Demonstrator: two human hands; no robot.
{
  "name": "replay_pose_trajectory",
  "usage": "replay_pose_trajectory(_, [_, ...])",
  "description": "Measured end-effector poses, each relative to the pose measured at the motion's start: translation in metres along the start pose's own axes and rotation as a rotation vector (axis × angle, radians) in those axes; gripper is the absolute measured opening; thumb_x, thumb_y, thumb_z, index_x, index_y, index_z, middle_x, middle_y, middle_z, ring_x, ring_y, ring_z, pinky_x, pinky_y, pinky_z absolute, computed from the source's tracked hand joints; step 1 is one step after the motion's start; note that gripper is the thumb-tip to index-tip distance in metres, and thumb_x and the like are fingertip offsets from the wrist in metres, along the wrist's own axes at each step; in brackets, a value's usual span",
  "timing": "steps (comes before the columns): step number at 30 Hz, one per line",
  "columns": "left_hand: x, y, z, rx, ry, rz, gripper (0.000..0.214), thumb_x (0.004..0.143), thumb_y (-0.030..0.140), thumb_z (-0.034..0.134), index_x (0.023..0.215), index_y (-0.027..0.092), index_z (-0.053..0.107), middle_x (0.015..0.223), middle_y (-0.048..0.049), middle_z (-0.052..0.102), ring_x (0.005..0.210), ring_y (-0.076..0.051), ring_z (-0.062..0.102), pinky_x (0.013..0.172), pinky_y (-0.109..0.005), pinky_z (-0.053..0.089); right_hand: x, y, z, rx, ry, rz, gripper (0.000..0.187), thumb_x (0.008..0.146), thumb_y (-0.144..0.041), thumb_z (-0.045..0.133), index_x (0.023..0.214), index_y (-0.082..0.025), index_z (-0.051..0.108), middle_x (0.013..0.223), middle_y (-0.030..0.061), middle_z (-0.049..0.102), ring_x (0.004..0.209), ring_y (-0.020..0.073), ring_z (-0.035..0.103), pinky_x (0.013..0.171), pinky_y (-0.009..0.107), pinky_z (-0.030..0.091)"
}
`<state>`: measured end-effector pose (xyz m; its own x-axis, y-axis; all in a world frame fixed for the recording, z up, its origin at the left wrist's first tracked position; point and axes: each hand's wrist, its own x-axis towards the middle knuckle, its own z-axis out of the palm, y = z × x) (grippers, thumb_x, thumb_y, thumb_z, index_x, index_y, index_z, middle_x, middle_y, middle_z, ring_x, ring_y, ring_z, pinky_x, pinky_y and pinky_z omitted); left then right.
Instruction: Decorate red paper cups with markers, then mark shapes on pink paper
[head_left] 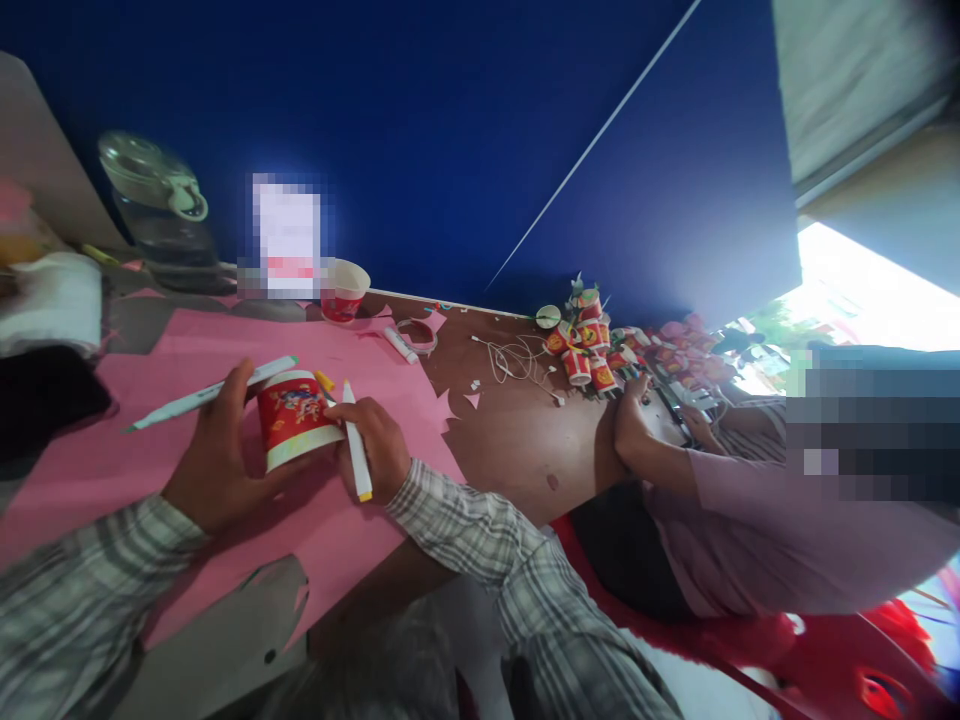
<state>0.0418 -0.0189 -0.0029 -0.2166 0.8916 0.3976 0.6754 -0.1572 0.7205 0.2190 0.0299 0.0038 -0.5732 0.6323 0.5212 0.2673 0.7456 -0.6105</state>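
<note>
My left hand is closed around a red paper cup with a printed pattern and a pale band, tilted on its side. A white marker with green ends also rests in that hand, by the thumb. In my right hand is a white marker with a yellow end; its upper tip is close to the cup. The right fingers touch the cup's edge. Yellowish marks show on the pale band. A small yellow piece shows just beyond the cup. Pink paper lies beneath both hands.
Another red cup stands behind. A white tube, a tape roll and a white cable lie rightward. Several stacked cups stand near another person's hand. A clear jug and a dark object are left.
</note>
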Motion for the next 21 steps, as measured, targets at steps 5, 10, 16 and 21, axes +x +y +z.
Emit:
replay_pose_trajectory(5, [0.001,-0.001,0.002,0.09,-0.006,0.012,0.118,0.04,0.078,0.04,0.132,0.012,0.009,0.134,-0.0185,0.029,0.121,-0.033,0.031,0.099,-0.053,0.027,0.002,-0.004,-0.004,-0.196,-0.041,-0.093,0.027,0.087,-0.021,0.045,0.112,-0.017,0.056,0.086,0.0093,0.059,0.084,0.0215,0.057,0.083,0.034,0.043])
replay_pose_trajectory(10, [0.0,-0.003,0.005,0.145,-0.037,0.021,0.116,0.041,0.077,0.039,0.132,0.01,0.01,0.131,-0.0194,0.033,0.118,-0.034,0.034,0.095,-0.053,0.031,0.003,-0.007,-0.005,-0.307,-0.096,-0.186,0.026,0.089,-0.016,0.041,0.106,-0.015,0.061,0.074,0.0063,0.057,0.075,0.0184,0.054,0.081,0.033,0.041])
replay_pose_trajectory(16, [0.004,-0.003,0.007,0.205,-0.098,0.053,0.111,0.045,0.074,0.04,0.13,0.006,0.013,0.121,-0.021,0.042,0.107,-0.032,0.043,0.086,-0.048,0.038,0.001,-0.011,-0.006,-0.115,-0.082,-0.196,0.031,0.084,-0.02,0.044,0.112,-0.014,0.056,0.083,0.0078,0.058,0.08,0.0187,0.055,0.088,0.035,0.042])
replay_pose_trajectory(21, [0.006,-0.006,0.008,0.296,-0.114,0.07,0.109,0.046,0.068,0.046,0.13,0.007,0.011,0.117,-0.02,0.045,0.101,-0.03,0.047,0.082,-0.043,0.04,0.001,-0.02,-0.009,0.446,-0.011,0.072,0.038,0.086,-0.025,0.041,0.122,-0.015,0.046,0.079,0.0057,0.056,0.073,0.0157,0.055,0.079,0.033,0.048])
